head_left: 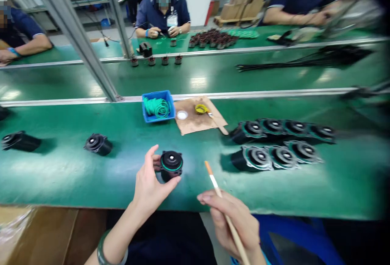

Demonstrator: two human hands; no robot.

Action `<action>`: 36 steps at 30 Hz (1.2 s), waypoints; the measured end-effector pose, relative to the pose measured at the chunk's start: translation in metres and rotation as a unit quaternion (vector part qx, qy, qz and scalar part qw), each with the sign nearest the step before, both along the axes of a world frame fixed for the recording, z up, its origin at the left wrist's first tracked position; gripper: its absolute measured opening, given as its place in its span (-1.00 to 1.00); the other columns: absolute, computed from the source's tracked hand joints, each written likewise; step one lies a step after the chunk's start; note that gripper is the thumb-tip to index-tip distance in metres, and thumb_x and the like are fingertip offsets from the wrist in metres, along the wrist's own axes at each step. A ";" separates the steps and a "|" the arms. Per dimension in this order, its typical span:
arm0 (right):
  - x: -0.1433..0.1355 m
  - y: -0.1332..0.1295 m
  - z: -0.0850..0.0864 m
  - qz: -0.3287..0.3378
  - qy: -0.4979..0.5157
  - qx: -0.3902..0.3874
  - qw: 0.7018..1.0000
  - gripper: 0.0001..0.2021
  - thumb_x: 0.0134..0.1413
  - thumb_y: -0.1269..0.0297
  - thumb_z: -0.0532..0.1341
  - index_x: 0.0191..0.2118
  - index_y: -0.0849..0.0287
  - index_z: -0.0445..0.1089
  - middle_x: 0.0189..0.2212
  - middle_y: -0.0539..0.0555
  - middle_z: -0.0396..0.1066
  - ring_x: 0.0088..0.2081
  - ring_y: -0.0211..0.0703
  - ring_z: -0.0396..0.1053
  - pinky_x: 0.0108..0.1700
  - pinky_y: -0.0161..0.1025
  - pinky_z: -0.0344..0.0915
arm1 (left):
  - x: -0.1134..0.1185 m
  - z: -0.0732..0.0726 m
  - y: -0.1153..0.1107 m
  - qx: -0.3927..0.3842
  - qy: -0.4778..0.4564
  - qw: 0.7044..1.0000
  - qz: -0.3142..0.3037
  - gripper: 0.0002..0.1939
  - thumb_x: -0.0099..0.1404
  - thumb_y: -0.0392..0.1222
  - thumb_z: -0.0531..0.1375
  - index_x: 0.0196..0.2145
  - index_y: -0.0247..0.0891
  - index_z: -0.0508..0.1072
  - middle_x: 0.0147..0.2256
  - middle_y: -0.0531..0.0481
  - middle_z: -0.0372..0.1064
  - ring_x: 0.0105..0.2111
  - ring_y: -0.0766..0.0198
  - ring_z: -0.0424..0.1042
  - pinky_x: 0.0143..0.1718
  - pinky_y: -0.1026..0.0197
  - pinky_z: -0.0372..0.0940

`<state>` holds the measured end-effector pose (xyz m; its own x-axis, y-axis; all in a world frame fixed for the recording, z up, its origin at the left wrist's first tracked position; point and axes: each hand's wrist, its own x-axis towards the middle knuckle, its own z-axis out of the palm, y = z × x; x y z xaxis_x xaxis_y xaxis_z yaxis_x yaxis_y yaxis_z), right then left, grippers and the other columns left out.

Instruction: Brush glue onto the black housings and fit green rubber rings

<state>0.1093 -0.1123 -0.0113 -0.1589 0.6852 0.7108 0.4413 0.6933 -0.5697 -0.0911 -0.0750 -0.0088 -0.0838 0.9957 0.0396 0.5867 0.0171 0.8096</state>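
My left hand is around a black round motor housing with a green ring on its top, its thumb and fingers touching the sides. In my right hand is a thin brush with a pale wooden handle and orange tip, pointing up and left. The tip is to the right of the housing, apart from it. Several similar housings stand in two rows at the right, green rings showing on some.
A blue bin of green rings stands beyond my left hand. Beside it, cardboard bears a yellow-rimmed pot and another brush. More housings stand left. Metal posts rise from the bench; people work behind the rail.
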 end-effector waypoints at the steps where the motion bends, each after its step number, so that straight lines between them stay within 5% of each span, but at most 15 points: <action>1: 0.000 -0.001 0.002 -0.001 -0.002 -0.002 1.000 -0.81 0.30 0.44 0.05 -0.15 0.20 0.40 -0.41 0.09 0.53 -0.37 -0.17 0.54 -0.27 -0.26 0.50 | 0.006 -0.006 0.004 0.006 0.013 1.000 -0.006 -0.11 0.02 -0.15 0.39 0.22 -0.16 0.03 -0.11 -0.05 0.37 -0.21 0.16 0.49 -0.12 0.06 0.39; 6: 0.007 -0.009 0.008 -0.016 0.008 0.006 1.000 -0.80 0.34 0.44 -0.01 -0.12 0.20 0.36 -0.39 0.12 0.51 -0.37 -0.19 0.51 -0.30 -0.24 0.48 | 0.052 -0.028 0.030 0.036 0.043 0.996 -0.065 0.01 -0.03 -0.15 0.43 0.25 -0.25 -0.02 -0.16 -0.04 0.32 -0.13 0.07 0.43 -0.06 0.01 0.35; 11: 0.025 -0.023 0.008 -0.060 0.013 0.023 0.998 -0.79 0.32 0.45 0.00 -0.12 0.20 0.38 -0.40 0.11 0.51 -0.38 -0.16 0.52 -0.32 -0.22 0.49 | 0.109 -0.029 0.051 0.039 0.025 0.990 -0.132 0.07 -0.06 -0.17 0.46 0.27 -0.25 -0.05 -0.16 -0.04 0.28 -0.10 0.05 0.36 -0.04 -0.01 0.32; 14: 0.048 -0.025 0.003 -0.147 0.009 0.054 0.988 -0.81 0.26 0.48 0.08 -0.11 0.20 0.39 -0.38 0.11 0.52 -0.38 -0.14 0.53 -0.29 -0.21 0.50 | 0.128 -0.028 0.057 0.042 0.025 0.987 -0.152 0.07 -0.06 -0.15 0.46 0.28 -0.24 -0.05 -0.11 -0.09 0.27 -0.06 0.01 0.34 -0.01 -0.05 0.30; 20: 0.119 -0.001 -0.001 -0.349 -0.074 0.085 0.930 -0.87 0.17 0.43 0.23 -0.15 0.14 0.36 -0.31 0.10 0.52 -0.29 -0.07 0.52 -0.20 -0.14 0.48 | 0.124 -0.025 0.060 0.061 -0.004 0.983 -0.175 0.06 0.00 -0.11 0.41 0.31 -0.20 -0.09 0.00 -0.17 0.24 0.00 -0.03 0.35 0.00 -0.10 0.33; 27: 0.180 0.038 -0.012 -0.299 -0.162 0.013 0.940 -0.68 0.11 0.13 0.33 -0.11 0.11 0.27 0.07 0.26 0.39 0.07 0.16 0.35 0.02 0.14 0.38 | 0.128 -0.022 0.069 0.064 0.023 0.980 -0.189 -0.04 0.08 -0.14 0.33 0.31 -0.23 -0.08 -0.07 -0.14 0.32 -0.04 -0.03 0.42 -0.01 -0.09 0.35; 36: 0.178 0.056 -0.040 -0.317 -0.096 -0.039 0.943 -0.56 0.03 0.16 0.38 -0.12 0.12 0.13 0.32 0.45 0.00 0.29 0.26 0.09 0.18 0.26 0.23 | 0.137 -0.002 0.084 0.056 0.078 0.970 -0.223 0.22 -0.05 -0.10 0.42 0.37 -0.16 -0.27 0.08 -0.26 0.31 0.02 -0.12 0.44 -0.03 -0.10 0.35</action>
<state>0.2868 -0.0560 -0.0514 0.1800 0.7339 0.6549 0.8529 0.2153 -0.4757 0.0454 0.0087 -0.0106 0.3695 0.9204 0.1274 0.6318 -0.3495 0.6919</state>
